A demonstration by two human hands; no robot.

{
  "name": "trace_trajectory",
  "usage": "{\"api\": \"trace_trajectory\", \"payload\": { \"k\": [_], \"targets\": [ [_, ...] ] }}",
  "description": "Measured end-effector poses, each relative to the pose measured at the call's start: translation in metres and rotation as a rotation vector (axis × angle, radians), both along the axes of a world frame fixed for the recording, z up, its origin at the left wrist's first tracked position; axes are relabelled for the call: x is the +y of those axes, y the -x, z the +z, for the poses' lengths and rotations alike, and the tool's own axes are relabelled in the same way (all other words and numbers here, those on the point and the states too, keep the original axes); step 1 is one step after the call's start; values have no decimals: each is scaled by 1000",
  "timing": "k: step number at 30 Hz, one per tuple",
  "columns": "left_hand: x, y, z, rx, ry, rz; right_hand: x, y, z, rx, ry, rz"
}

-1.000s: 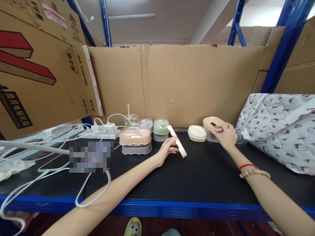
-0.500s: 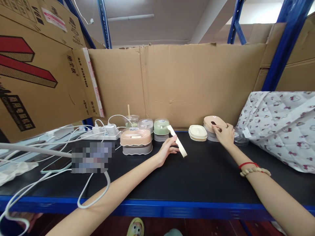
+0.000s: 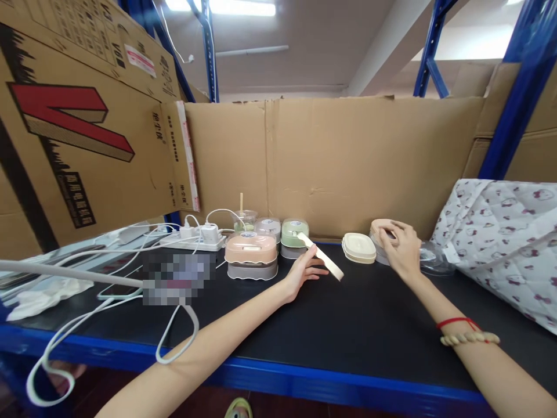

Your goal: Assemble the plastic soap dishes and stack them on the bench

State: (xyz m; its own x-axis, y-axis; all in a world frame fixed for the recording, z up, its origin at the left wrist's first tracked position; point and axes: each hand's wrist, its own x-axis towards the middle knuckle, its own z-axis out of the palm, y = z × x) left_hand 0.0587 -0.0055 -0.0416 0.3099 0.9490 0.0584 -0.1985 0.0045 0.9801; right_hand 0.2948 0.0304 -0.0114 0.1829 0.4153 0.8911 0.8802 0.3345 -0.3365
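Clamping a cream plastic lid (image 3: pixel 326 260) between thumb and fingers of the left hand (image 3: pixel 301 271), tilted nearly edge-on, lower end toward 4 o'clock. Resting the right hand (image 3: pixel 402 247) at 3 o'clock from there, with fingers curled over an oval lunch box (image 3: pixel 378 224), peach on top and grey below; cannot tell whether gripping or merely touching. Just beside that box, at 9 o'clock, a small cream stack (image 3: pixel 359 248). From the left hand, at 10 o'clock, a peach two-tier lunch box (image 3: pixel 251 249); toward 12, a green-topped lunch box (image 3: pixel 293 237)
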Motion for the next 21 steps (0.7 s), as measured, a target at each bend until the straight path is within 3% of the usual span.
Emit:
{"api": "trace_trajectory", "payload": {
  "k": [6,9,15,21],
  "targets": [
    [-7,-3,3,-44,-12,-21,-29,46,2,-318,-200,528],
    [-6,-3,4,-92,-21,-49,-39,67,-3,-486,-243,652],
    [-2,1,3,-77,-15,-76,-38,79,-9,-521,-301,529],
    [-4,-1,4,-30,-35,-85,-26,67,-13,-448,-199,338]
  ]
}}
